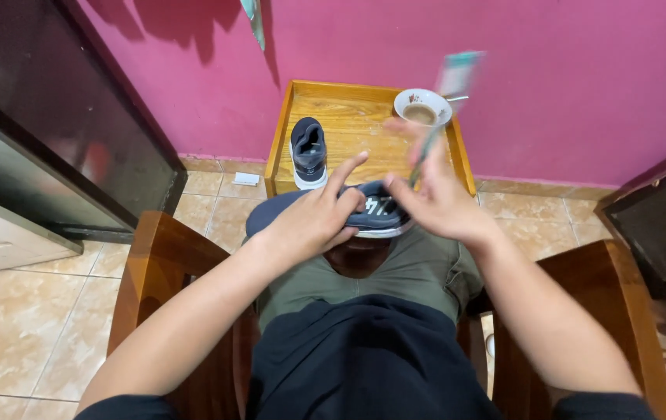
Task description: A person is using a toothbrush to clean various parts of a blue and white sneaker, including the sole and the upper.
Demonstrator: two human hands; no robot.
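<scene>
Seated view, looking down over my lap; I take the dark blue sneaker (333, 214) on my knees as the landmark. My left hand (313, 220) lies over the sneaker's upper, fingers curled down round it to pin it, forefinger sticking up free. My right hand (438, 204) sits just right of the sneaker's heel end, closed round a thin stick-like tool (428, 140) that rises from the fist; it is motion-blurred, with a pale teal blur at its top, so I cannot tell what kind it is. Beyond the sneaker stands a small wooden bench (364, 97) with a raised rim, honey-coloured and varnished; the matching second sneaker (309, 152) stands on it, up and a little left of the one I hold, well apart from it. A white cup (422, 106) with brown liquid sits on the bench's far right corner, up and right of the sneaker. My judgement for working on this shoe well: keep the left grip firm over the upper so the shoe does not roll on the knee, and keep strokes short, away from the cup. Upper looks soft knit or mesh, matte; sole pale, smooth rubber. Trousers olive cloth; chair arms (158, 257) either side glossy brown wood; floor of beige glazed tiles (29, 327); wall pink.
</scene>
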